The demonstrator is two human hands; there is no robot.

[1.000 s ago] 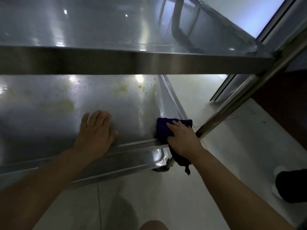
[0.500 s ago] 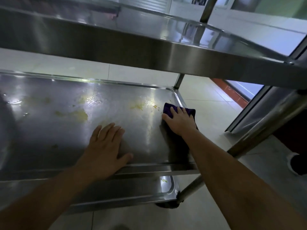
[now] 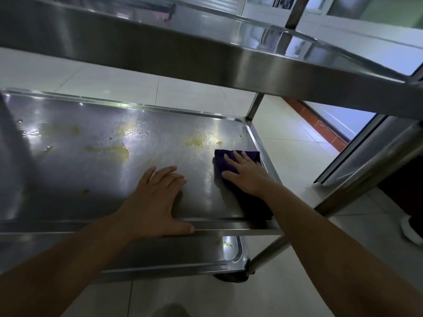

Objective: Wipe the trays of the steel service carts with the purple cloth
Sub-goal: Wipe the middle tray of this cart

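The middle steel tray (image 3: 96,179) of the service cart lies in front of me, smeared with yellowish stains (image 3: 196,141) and wet spots. My right hand (image 3: 246,173) presses the purple cloth (image 3: 223,160) flat on the tray near its right rim, fingers straight and spread. My left hand (image 3: 155,197) rests palm down on the tray beside it, thumb along the front rim. The top tray (image 3: 206,53) crosses the view above. A lower tray (image 3: 229,250) shows beneath, with a small yellow bit on it.
Steel cart posts (image 3: 366,177) stand at the right corners, with a dark castor (image 3: 231,276) below. Pale floor tiles (image 3: 297,143) surround the cart. A glass door frame (image 3: 343,161) is at the right, and a white shoe (image 3: 410,228) at the right edge.
My right hand slid the cloth from the tray's front right corner farther in along the right rim. The view rose, showing more of the tray. My left hand stayed flat on the tray.
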